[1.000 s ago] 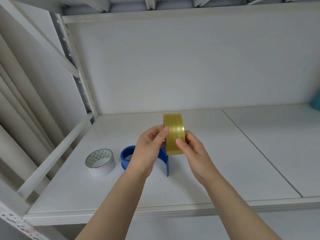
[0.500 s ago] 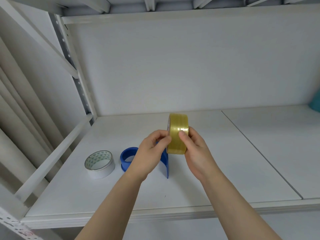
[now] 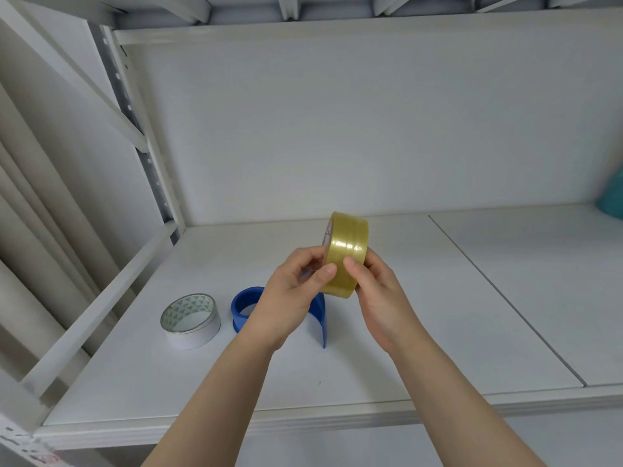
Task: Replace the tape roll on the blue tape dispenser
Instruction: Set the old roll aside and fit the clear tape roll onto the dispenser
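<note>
Item: yellow roll (image 3: 347,252) of clear tape, held on edge above the shelf (image 3: 438,315), its hole axis running roughly left to right and its outer band facing the camera.

Holders: left hand (image 3: 296,291) closed on the roll's left side, thumb on the band; right hand (image 3: 377,291) closed on the right side, thumb on the band beside the other (the thumbs nearly touch, perhaps seeking the tape's loose end; no end can be made out).

Below: blue dispenser (image 3: 318,315) on the shelf, directly under the left hand and largely hidden by it; its ring opens to the left, its curved tail reaches toward the person.

Relation governing the next move, as judged: the dispenser lies down and slightly left of the roll, nearer the left hand.

Adjacent: white roll (image 3: 190,320) lying flat, just left of the dispenser, apart from it.

Edge: teal object (image 3: 612,197), far right, unidentifiable.
</note>
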